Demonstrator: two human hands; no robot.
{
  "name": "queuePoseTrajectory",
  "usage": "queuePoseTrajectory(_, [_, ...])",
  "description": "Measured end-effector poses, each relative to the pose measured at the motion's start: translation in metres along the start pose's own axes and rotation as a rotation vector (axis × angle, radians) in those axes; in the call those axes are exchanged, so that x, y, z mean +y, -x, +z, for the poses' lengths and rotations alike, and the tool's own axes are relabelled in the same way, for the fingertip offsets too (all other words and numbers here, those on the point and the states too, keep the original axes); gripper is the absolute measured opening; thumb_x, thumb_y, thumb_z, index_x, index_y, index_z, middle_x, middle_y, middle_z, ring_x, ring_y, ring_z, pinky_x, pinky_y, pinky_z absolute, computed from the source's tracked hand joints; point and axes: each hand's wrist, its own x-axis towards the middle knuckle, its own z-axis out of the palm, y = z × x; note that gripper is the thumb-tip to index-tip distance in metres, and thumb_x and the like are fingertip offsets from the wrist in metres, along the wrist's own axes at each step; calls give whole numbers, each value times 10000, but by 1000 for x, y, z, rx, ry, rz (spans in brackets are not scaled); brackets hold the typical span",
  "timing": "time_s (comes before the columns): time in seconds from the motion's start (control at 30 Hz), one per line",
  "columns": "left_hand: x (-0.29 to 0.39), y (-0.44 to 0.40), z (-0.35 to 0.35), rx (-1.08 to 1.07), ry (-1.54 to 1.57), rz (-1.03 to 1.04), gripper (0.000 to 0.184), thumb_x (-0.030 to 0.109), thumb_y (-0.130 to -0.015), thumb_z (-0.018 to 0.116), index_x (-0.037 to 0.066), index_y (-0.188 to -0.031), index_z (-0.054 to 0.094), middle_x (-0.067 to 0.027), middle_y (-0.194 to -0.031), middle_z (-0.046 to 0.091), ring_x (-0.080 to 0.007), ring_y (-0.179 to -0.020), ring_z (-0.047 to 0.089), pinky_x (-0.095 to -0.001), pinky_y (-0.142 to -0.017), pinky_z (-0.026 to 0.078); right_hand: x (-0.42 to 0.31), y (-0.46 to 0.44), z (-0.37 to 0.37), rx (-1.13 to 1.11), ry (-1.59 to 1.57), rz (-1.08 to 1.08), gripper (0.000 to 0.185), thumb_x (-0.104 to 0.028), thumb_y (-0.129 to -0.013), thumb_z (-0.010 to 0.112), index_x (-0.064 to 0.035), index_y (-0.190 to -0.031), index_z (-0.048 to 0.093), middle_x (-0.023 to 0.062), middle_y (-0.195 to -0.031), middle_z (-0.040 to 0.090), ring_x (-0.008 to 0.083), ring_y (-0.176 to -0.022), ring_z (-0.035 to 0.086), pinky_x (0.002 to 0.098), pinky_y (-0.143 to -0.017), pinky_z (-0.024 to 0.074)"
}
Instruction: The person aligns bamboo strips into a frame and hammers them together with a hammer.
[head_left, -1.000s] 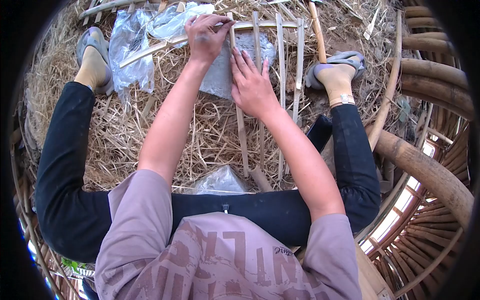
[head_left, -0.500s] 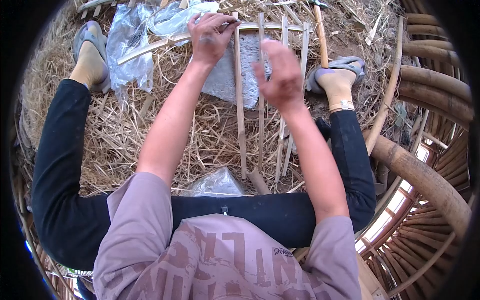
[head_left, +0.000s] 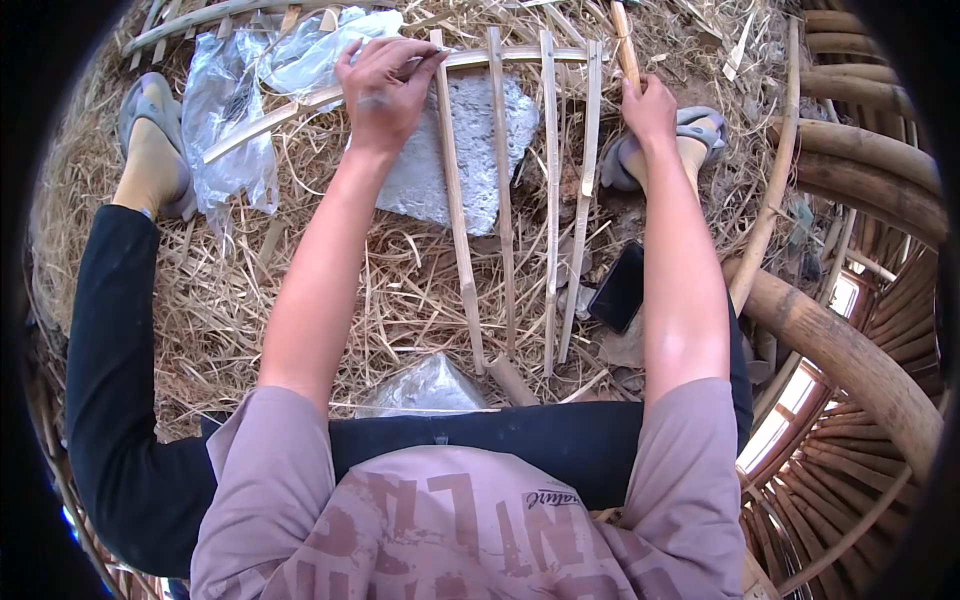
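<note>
My left hand is closed in a pinch at the top end of a thin wooden slat, where it crosses a curved bamboo strip. Something small and dark shows at the fingertips, too small to name. Several more slats lie across the same strip, roughly side by side. Under them rests a rough grey stone slab. Fingers wrapped, my right hand grips the wooden handle of a hammer beside my right foot; its head is out of view.
Dry straw and shavings cover the ground. Clear plastic bags lie at the left, and a black phone by my right forearm. A plastic-wrapped block sits before my legs. Thick bamboo poles stand at the right.
My right hand has moved away from the slats to the right and closed on the hammer handle. The left hand keeps its pinch at the slat top. The view has shifted slightly.
</note>
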Motion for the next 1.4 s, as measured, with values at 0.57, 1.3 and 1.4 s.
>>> queuePoseTrajectory(0.57, [-6, 3, 4, 21, 36, 6, 106, 244, -836, 827, 164, -894, 786, 37, -863, 760, -157, -902, 690, -460, -1070, 321, -22, -13, -92, -34, -222, -103, 482, -373, -1020, 553, -20, -1348, 555, 171, -1048, 707, 290, -978, 689, 418, -865, 542])
queuePoseTrajectory(1.3, [-5, 4, 5, 53, 61, -32, 86, 236, -813, 838, 199, -869, 785, 43, -868, 764, -142, -898, 681, -476, -1060, 322, -167, 172, -116, -149, -338, -337, 184, -196, -1036, 564, -18, -1081, 558, 244, -696, 630, 443, -666, 663, 506, -573, 469])
queuePoseTrajectory(1.4, [-6, 4, 7, 45, 55, -41, 88, 242, -821, 835, 194, -871, 782, 43, -862, 760, -142, -897, 680, -480, -1059, 322, -157, 168, -123, -108, -297, -294, 201, -228, -1054, 536, -32, -1077, 574, 186, -661, 621, 346, -586, 658, 461, -541, 470])
